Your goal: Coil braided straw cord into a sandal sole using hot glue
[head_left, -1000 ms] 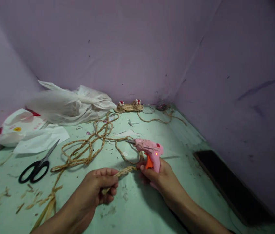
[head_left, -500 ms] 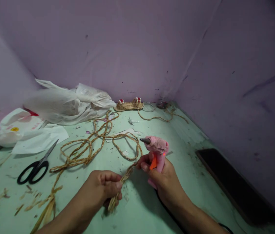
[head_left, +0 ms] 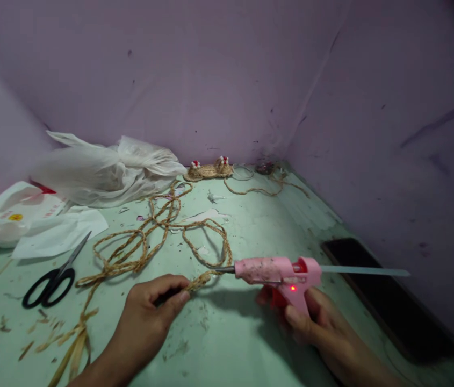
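A pink glue gun (head_left: 265, 270) lies level in my right hand (head_left: 311, 322), whose fingers are wrapped round its handle and red trigger. Its red light is lit, and a clear glue stick (head_left: 364, 270) juts from the back. My left hand (head_left: 152, 309) pinches the end part of a braided straw rope (head_left: 206, 232) between thumb and fingers. The metal nozzle points left and lies over the rope just right of my left fingertips; whether it touches, I cannot tell. From there the rope runs back in loose loops across the pale green table.
Black-handled scissors (head_left: 55, 282) lie at the left, near straw scraps and a knotted straw end (head_left: 79, 333). White plastic bags (head_left: 109, 169) sit at the back left. A woven straw piece with beads (head_left: 210, 171) stands against the wall. A dark phone (head_left: 388, 301) lies at the right.
My right hand has turned the glue gun sideways, so its nozzle now lies at the rope. My left hand has shifted slightly up and left, still pinching the rope.
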A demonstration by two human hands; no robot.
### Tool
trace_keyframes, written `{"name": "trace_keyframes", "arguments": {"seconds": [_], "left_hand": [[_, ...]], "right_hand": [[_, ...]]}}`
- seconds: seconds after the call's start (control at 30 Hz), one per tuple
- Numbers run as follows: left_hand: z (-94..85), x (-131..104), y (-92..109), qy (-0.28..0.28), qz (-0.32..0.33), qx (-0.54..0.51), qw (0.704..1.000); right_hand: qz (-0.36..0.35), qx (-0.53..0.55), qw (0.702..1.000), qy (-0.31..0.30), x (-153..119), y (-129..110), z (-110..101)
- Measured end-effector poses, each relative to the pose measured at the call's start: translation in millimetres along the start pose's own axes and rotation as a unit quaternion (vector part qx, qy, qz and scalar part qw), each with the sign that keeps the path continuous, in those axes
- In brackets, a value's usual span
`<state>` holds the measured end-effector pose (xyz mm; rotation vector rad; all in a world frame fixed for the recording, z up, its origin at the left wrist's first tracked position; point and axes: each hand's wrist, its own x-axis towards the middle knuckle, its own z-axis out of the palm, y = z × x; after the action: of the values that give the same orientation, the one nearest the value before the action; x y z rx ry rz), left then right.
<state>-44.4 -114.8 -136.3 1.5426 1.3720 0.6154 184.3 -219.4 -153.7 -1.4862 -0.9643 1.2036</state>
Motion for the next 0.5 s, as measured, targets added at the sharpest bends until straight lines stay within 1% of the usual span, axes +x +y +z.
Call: {"name": "trace_keyframes", "arguments": {"seconds": [0.1,0.17,0.27,0.4,0.43,0.5], "left_hand": [[0.8,0.9,-2.8,0.008,0.001,0.01,1.0],[1.0,1.2,-4.3,0.003,0.009,0.017,1.0],[1.2,0.7,-6.0,-0.012,0.02,0.018,1.0],[1.7,0.5,-5.1,-0.018,0.023,0.012,1.0],[1.9,0.8,-4.3,-0.019,0.019,0.007,1.0],[2.3,1.8,-2.9,-0.026,-0.021,-0.028,0.999]], "right_hand": [[0.008,-0.038,0.999,0.018,-1.6,3.5,-2.9],[0.008,-0.066,0.997,0.03,-2.6,3.8,-3.5],[0.004,-0.092,0.995,0.031,-4.6,3.2,-3.2],[0.004,-0.095,0.995,0.028,-6.1,2.8,-2.8],[0.006,-0.097,0.995,0.027,-6.3,2.8,-3.0],[0.014,-0.1,0.995,0.027,-6.5,3.4,-3.5]]}}
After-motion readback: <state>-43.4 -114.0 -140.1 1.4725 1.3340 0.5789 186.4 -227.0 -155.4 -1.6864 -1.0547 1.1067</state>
